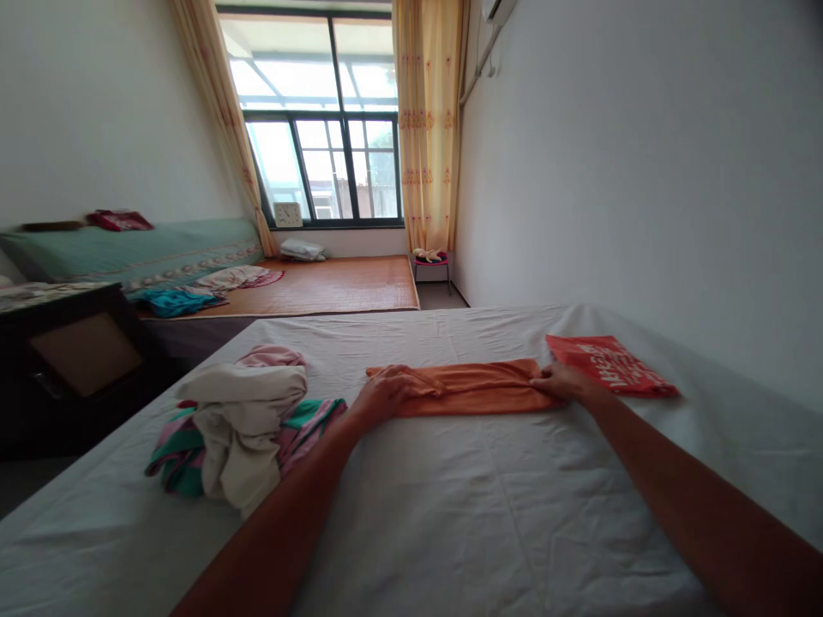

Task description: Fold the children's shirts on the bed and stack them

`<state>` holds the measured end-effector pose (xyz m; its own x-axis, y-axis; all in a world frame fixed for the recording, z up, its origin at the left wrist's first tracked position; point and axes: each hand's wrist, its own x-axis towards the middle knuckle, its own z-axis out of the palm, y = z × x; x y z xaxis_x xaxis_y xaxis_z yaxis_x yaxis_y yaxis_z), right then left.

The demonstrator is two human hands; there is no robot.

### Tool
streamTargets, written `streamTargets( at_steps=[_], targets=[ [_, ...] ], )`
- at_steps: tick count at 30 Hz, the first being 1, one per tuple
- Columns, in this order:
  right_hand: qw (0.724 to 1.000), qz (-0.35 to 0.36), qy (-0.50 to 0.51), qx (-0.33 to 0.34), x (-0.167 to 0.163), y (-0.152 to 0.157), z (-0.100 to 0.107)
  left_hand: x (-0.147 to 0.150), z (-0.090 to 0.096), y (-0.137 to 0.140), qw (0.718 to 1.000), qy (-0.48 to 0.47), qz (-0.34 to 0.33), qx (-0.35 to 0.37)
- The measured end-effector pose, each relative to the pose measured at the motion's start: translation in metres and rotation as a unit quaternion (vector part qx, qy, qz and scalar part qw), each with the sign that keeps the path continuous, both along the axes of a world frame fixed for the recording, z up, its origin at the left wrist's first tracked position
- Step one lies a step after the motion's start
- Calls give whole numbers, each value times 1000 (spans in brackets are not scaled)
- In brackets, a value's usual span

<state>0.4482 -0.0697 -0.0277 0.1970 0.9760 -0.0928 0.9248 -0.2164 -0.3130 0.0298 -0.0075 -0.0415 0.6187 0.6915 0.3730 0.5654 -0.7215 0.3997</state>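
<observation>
An orange garment (479,388), folded into a long narrow strip, lies crosswise on the white-sheeted bed (437,514). My left hand (387,390) rests on the strip's left end with the fingers stretched over the cloth. At the other end, my right hand (561,380) pinches the fabric between thumb and fingers. Just beyond it, to the right, is a folded red garment (610,364) with white lettering. Left of my left forearm sits a loose heap with a cream cloth (241,403) over a pink and green garment (177,450).
A wall (643,171) runs along the bed's right side. A dark cabinet (83,360) stands at the left. Ahead, a second bed with a brown mat (340,283) holds clothes, and a small stool (432,261) stands below the curtain (428,128).
</observation>
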Motion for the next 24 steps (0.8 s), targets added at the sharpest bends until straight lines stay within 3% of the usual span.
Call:
streamTargets(
  at_steps=[4, 7, 11, 16, 20, 22, 24],
  targets=[
    [986, 10, 94, 136, -29, 13, 20, -16, -1, 20, 984, -142, 107, -24],
    [959, 47, 172, 220, -83, 27, 36, -25, 0, 27, 955, -250, 150, -53],
    [937, 125, 218, 243, -175, 46, 47, -33, -2, 33, 930, -313, 181, -68],
    [943, 180, 199, 197, -260, 57, 38, -37, -7, 36, 930, -311, 188, -56],
    [901, 272, 319, 112, -272, 64, 32, -36, 3, 30, 927, -317, 198, -36],
    [892, 247, 363, 109, -262, 68, 34, -33, 10, 25, 924, -323, 203, -28],
    [906, 199, 339, 153, -248, 69, 34, -27, 14, 19, 932, -305, 195, -4]
  ],
)
